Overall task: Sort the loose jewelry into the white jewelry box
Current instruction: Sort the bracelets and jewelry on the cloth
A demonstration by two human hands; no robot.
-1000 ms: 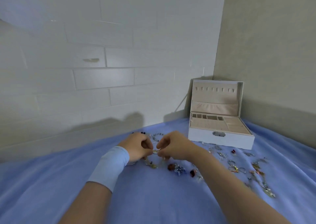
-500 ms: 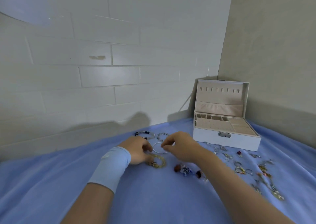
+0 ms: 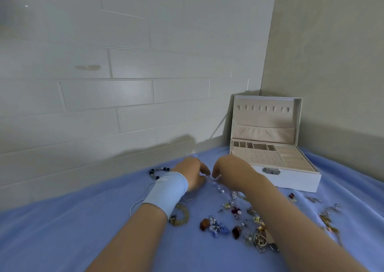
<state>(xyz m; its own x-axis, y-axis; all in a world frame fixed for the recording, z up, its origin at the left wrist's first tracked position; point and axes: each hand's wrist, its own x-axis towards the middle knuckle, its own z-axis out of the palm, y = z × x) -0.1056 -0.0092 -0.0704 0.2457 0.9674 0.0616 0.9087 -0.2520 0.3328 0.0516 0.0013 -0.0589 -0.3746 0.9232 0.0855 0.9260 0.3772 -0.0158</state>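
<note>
Head view: pinched between curled fingertips of left hand (image 3: 191,173) and right hand (image 3: 232,171), a small silvery piece (image 3: 216,179), blurred, just over the blue cloth (image 3: 83,230), left of the open white jewelry box (image 3: 291,179). Looks light, limp, tangle-prone; calls for a fingertip pinch at one end.

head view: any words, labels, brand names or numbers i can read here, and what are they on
No readable text anywhere in this view.
white jewelry box: no label or brand visible.
metal latch on the box front: no legible marking.
light blue wristband: one small pale mark, too blurred to read.
</note>
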